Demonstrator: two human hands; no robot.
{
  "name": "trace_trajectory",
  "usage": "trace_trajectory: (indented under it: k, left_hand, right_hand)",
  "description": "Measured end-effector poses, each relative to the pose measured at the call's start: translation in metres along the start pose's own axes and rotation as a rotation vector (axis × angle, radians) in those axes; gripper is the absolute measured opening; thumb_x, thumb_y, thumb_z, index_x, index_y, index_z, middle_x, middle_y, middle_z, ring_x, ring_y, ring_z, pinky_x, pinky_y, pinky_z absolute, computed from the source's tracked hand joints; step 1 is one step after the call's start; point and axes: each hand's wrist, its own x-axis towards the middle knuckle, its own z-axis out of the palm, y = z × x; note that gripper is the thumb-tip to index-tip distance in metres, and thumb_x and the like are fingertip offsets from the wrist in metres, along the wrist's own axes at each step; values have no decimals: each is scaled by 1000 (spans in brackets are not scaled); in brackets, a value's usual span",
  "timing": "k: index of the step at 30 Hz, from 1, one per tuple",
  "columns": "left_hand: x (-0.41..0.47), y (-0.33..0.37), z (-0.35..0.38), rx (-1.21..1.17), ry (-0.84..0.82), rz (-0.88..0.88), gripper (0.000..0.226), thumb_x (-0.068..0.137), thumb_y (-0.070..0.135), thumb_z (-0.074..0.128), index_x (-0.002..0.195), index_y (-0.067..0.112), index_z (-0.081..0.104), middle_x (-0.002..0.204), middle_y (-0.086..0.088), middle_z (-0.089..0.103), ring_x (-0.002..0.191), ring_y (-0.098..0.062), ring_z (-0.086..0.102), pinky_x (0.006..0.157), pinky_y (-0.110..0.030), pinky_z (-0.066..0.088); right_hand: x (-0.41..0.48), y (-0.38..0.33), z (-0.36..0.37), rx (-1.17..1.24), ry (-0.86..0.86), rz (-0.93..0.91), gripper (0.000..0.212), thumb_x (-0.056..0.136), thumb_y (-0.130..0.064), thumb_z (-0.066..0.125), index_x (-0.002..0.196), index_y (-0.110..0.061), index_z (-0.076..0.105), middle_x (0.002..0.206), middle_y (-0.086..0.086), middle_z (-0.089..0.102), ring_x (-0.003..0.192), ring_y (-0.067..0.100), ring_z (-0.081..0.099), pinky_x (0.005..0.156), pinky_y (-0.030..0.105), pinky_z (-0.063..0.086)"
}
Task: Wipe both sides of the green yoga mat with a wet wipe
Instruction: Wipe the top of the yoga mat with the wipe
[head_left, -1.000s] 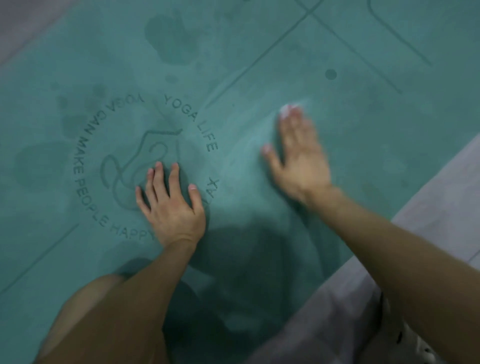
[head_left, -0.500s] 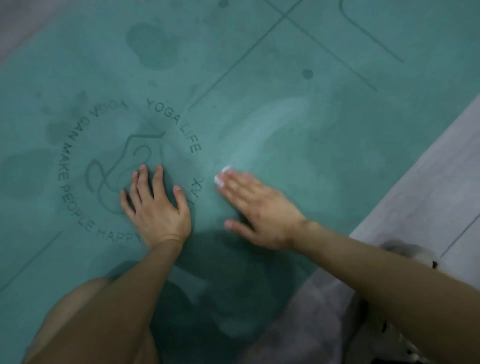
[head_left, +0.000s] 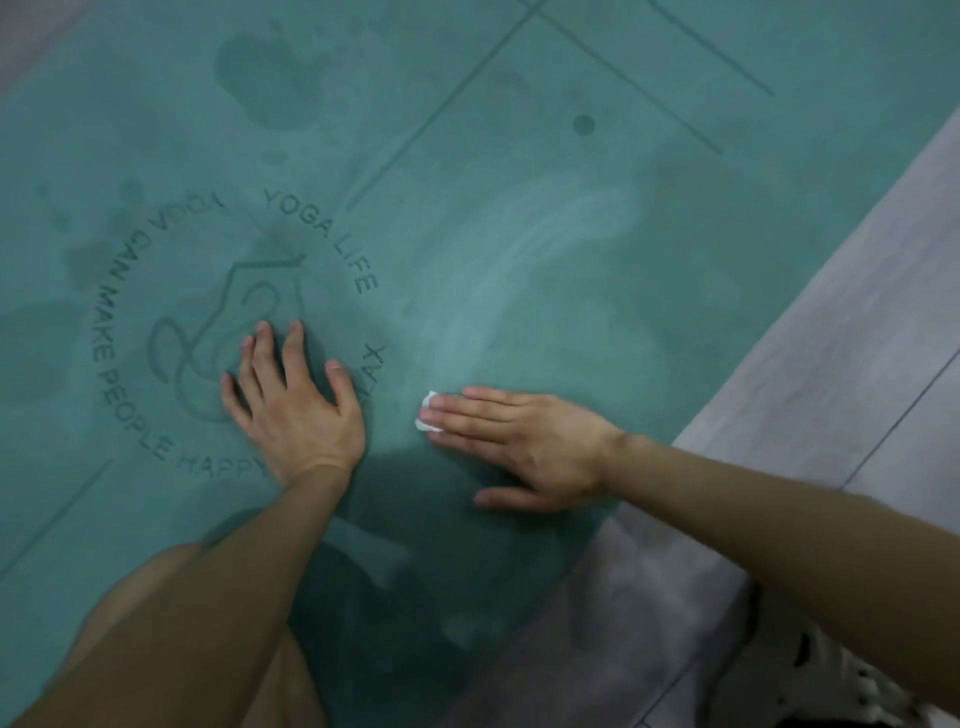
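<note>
The green yoga mat (head_left: 519, 130) lies flat on the floor and fills most of the view. A round printed logo with lettering marks its left part. My left hand (head_left: 293, 405) rests flat on the logo, fingers spread. My right hand (head_left: 524, 444) presses flat on the mat to the right of it, fingers straight and pointing left. A white wet wipe (head_left: 427, 418) sticks out from under its fingertips; most of the wipe is hidden by the hand. A pale curved wet streak (head_left: 524, 260) runs up the mat above my right hand.
Grey wood-look floor (head_left: 831, 374) borders the mat's right edge. Dark damp patches (head_left: 270, 78) mark the mat's far left. My knee (head_left: 171, 649) is at the bottom left, and a spotted white item (head_left: 841, 691) lies at the bottom right.
My right hand has swept the wipe from the mat's upper middle down and left toward my left hand, leaving a pale streak. My left hand has stayed on the logo.
</note>
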Motion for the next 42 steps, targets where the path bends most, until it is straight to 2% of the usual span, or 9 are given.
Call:
trace_trajectory:
  k: [2,7,13,19,25,31,33,38,42]
  left_hand:
    - [0,0,0,-3,4,1,57,102,43,50,156,25,44,167,-5,37,156,-26,29,127,-57,16]
    - [0,0,2,2,0,-5,56,103,45,47,156,26,43,167,-4,36,157,-24,27,128,-57,15]
    - [1,-3,6,-8,22,-4,56,102,46,48,155,27,45,167,-3,37,156,-23,29,128,-57,16]
    - [1,-5,6,2,26,-1,57,102,48,47,155,28,45,167,-2,37,155,-24,30,126,-57,18]
    - [1,-2,5,-24,16,-20,56,102,47,48,155,28,45,167,-2,37,156,-22,29,128,-56,16]
    - [1,-1,6,-20,45,-25,54,102,45,48,153,27,48,166,-2,40,155,-23,30,128,-55,16]
    - [1,1,3,-10,55,-22,53,102,45,49,152,26,49,165,-2,41,154,-23,32,127,-55,17]
    - [5,3,0,23,24,-27,52,102,45,46,151,26,50,164,-2,43,153,-24,34,127,-54,20]
    - [-9,10,-15,35,0,-35,50,105,42,43,148,19,55,158,-4,51,146,-28,43,121,-52,32]
  right_hand:
    - [-12,39,-10,-94,59,92,74,110,-53,37,168,-13,13,176,4,10,163,18,3,131,45,14]
    - [-17,97,-32,9,429,1098,83,108,-62,26,168,-7,9,176,9,5,163,22,-2,132,45,9]
    - [-17,1,0,-52,56,77,81,107,-58,39,168,-11,13,176,6,8,163,20,0,132,43,10]
    - [-51,98,-29,-7,470,1139,82,107,-64,27,168,-12,10,177,5,6,163,20,0,132,46,8]
    - [-27,-6,5,-38,74,128,77,107,-56,45,168,-17,19,176,5,13,163,21,4,132,45,11]
    - [-81,110,-32,-50,412,1057,79,108,-63,26,168,-13,16,176,4,16,163,20,6,132,44,9]
    - [-63,77,-20,9,430,959,83,107,-62,32,167,-8,15,176,9,13,163,22,3,132,45,9]
    - [-55,-14,13,-62,55,41,78,109,-56,40,168,-11,15,176,7,12,163,20,2,132,42,12]
    - [-83,76,-15,-94,297,702,76,110,-60,17,169,-13,12,176,6,13,163,18,3,132,42,11]
